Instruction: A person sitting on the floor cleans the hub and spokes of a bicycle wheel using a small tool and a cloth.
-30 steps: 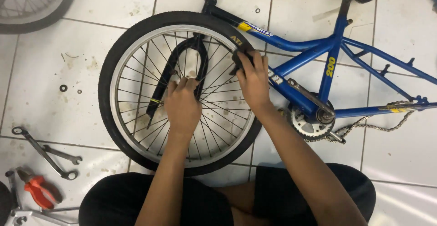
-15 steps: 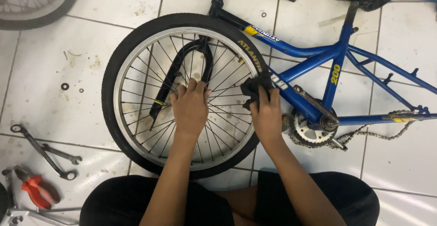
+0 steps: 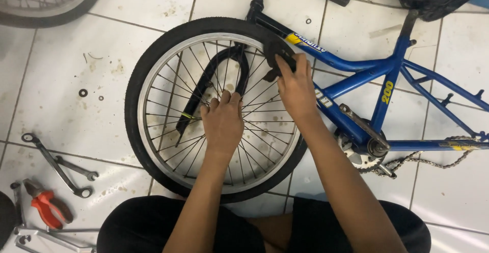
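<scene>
Your bicycle wheel (image 3: 153, 131) lies flat on the tiled floor (image 3: 61, 69), against the front end of the blue bicycle frame (image 3: 356, 69). Your left hand (image 3: 222, 123) rests at the hub, fingers curled down among the spokes. Your right hand (image 3: 295, 87) grips the tyre at its upper right edge. The black fork (image 3: 209, 87) shows through the spokes. Two spanners (image 3: 58, 164) and orange-handled pliers (image 3: 46, 204) lie at your left.

Left hand (image 3: 222, 123) on hub, right hand (image 3: 297, 87) on tyre (image 3: 133, 80) — blue frame (image 3: 356, 69)
</scene>
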